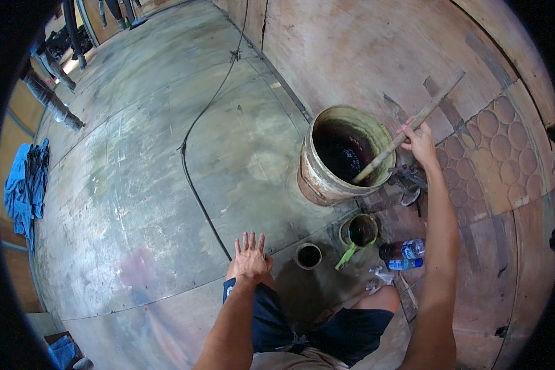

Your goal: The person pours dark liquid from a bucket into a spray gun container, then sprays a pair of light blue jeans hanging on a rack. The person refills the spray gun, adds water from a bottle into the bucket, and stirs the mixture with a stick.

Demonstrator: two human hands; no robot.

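Observation:
My right hand [420, 143] is closed around the upper part of a long wooden stick [385, 154]. The stick leans against the bucket's right rim, its lower end inside. A large stained bucket [317, 179] stands in front of me, with dark, shiny liquid [351, 151] in it; how deep the stick goes is hidden. My left hand [250, 261] rests palm down on my left knee, fingers stretched out, holding nothing.
Near the bucket stand a can [369, 223] of dark liquid with a green handled tool [346, 257] and a small cup [308, 256]. Bottles [413, 248] lie right of them. A black cable [194, 185] crosses the floor. Blue cloth [28, 185] hangs far left.

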